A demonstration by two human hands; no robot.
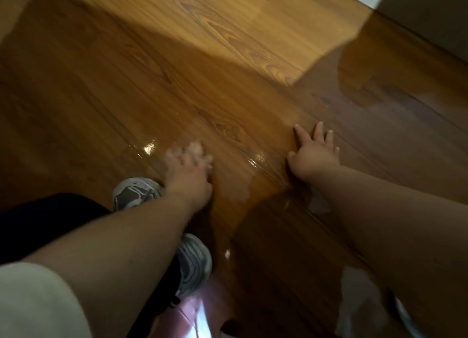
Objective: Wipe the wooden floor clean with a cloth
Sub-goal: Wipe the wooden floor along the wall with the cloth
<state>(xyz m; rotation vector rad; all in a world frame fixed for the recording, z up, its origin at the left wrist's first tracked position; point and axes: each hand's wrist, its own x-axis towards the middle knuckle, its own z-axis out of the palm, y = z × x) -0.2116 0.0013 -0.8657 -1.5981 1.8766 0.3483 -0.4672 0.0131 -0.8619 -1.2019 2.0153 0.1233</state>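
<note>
left grip (188, 170) grasps a pale cloth (196, 148), bunched under its blurred fingers, on the wooden floor (228, 34), well apart from the floor's far-right edge at the wall (430, 13). right grip (314, 153) is released: fingers spread, palm flat on the glossy boards. a grey shoe (134, 193) stands just beside the left wrist.

One wide-angle camera, worn on the person's head, looks forward and steeply down at the wooden floor (228, 46) from close above. Both forearms (126, 236) enter from the bottom edge, the left hand (190, 178) and right hand (314, 158) reaching mid-frame; a wall (430, 13) crosses the top right corner.
</note>
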